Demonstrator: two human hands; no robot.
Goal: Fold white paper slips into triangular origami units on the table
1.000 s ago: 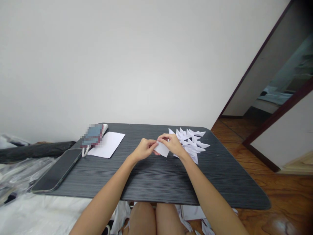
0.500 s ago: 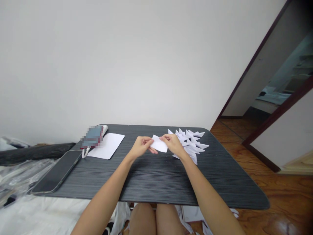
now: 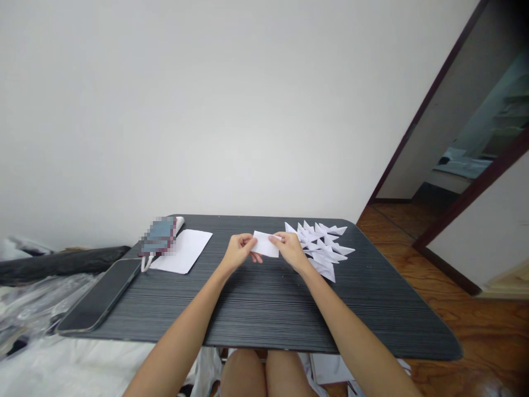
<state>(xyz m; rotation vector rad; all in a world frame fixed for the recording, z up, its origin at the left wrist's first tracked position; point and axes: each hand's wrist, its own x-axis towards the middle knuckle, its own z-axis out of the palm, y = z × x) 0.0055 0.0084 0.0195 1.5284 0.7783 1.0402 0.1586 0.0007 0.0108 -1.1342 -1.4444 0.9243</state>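
A small folded piece of white paper (image 3: 265, 245) is held up over the dark table between both hands. My left hand (image 3: 241, 251) pinches its left edge with thumb and fingers, the lower fingers reaching behind it. My right hand (image 3: 290, 249) grips the right edge, thumb lying on the front face. Just right of that hand, several folded white paper boats (image 3: 326, 248) with pointed ends are grouped on the table; the hand hides part of them.
The black table (image 3: 264, 320) stands against a white wall. On its left lie white paper sheets (image 3: 188, 251), a blurred device (image 3: 159, 236) with a white cable, and a dark phone (image 3: 99, 295). Clear plastic wrapping (image 3: 61, 292) is heaped beyond the left edge.
The folded paper has turned to sit more level, and both hands have shifted slightly left with it. My right thumb lies flatter across its front. The camera view has tilted up a little.
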